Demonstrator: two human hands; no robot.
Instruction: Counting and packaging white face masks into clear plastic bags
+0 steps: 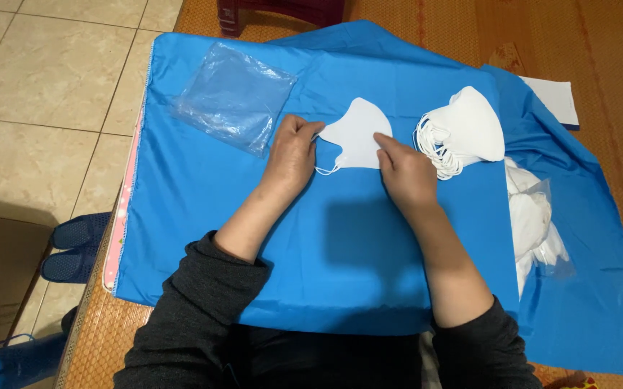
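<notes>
On blue cloth [203, 216]: both hands [293, 151] [406, 173] pinching, seemingly, white mask [358, 137].

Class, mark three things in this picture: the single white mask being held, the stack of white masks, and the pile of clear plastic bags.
single white mask [358, 135]: head view, on its flat middle panel.
stack of white masks [470, 126]: head view, on the top mask's face.
pile of clear plastic bags [233, 97]: head view, on the middle of the top bag.

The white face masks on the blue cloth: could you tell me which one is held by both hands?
The single flat mask, pinched between the left hand and right hand; the stacked masks lie untouched beside the right hand.
</notes>
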